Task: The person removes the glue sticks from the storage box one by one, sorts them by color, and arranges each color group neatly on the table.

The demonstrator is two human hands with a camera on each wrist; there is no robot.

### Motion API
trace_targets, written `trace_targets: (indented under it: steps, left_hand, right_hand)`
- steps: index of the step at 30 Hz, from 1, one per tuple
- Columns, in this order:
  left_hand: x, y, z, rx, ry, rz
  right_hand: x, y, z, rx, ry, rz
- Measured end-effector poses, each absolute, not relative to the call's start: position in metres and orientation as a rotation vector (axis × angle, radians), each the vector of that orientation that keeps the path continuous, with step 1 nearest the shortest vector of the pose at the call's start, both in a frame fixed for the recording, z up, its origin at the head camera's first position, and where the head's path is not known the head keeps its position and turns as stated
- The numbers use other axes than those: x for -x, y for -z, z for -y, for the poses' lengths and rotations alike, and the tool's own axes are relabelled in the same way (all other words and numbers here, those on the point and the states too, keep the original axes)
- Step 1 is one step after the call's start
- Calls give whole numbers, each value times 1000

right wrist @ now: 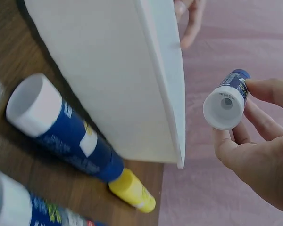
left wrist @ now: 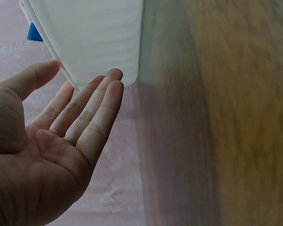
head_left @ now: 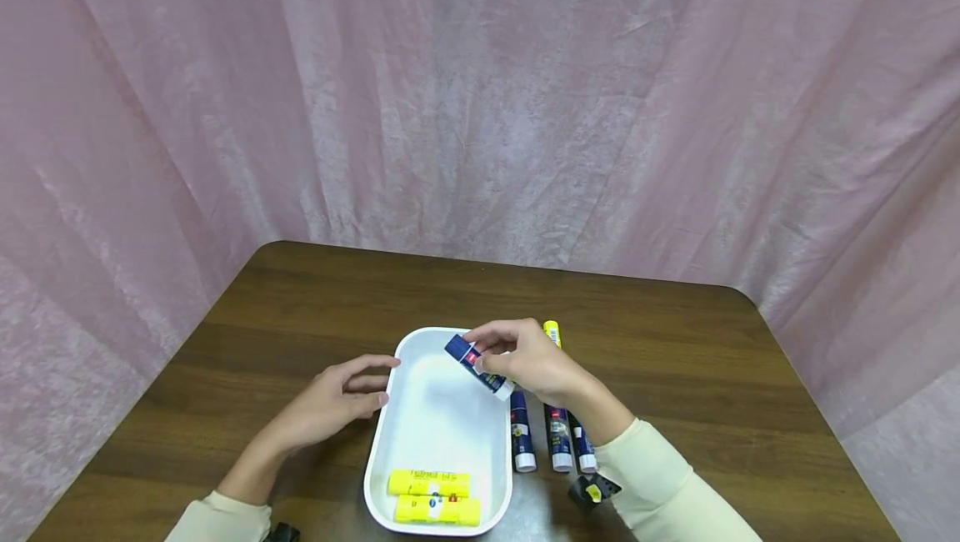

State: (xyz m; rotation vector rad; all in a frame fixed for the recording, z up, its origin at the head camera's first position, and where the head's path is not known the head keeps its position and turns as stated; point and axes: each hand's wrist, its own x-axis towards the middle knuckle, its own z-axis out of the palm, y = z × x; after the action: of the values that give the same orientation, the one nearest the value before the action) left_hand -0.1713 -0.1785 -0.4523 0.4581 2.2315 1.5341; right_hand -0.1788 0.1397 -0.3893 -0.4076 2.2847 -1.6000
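Note:
My right hand [head_left: 517, 358] pinches a blue glue stick [head_left: 477, 365] with a white cap and holds it above the far right part of a white tray [head_left: 450, 358]. In the right wrist view the stick's [right wrist: 228, 101] white end faces the camera between my fingertips [right wrist: 262, 89]. My left hand [head_left: 341, 396] rests open at the tray's left side, fingers [left wrist: 101, 101] straight and touching the tray wall [left wrist: 94, 37]. Two yellow glue sticks [head_left: 431, 496] lie in the tray's near end.
Three blue glue sticks [head_left: 553, 438] lie side by side on the brown table right of the tray, and a yellow one [head_left: 552, 332] lies beyond my right hand. A small black object [head_left: 592, 492] sits near my right sleeve. Pink cloth hangs behind the table.

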Motion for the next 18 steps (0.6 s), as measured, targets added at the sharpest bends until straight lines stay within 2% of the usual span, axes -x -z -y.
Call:
trace_targets:
  steps: [8,18]
  left_hand:
    - [171,452,178,-445,-1511,-2239]
    - [171,452,178,-429,-1522,-2241]
  right_hand:
    - [177,388,-166,324,1701,-2236]
    - [167,391,-197,84,1806,-2282]
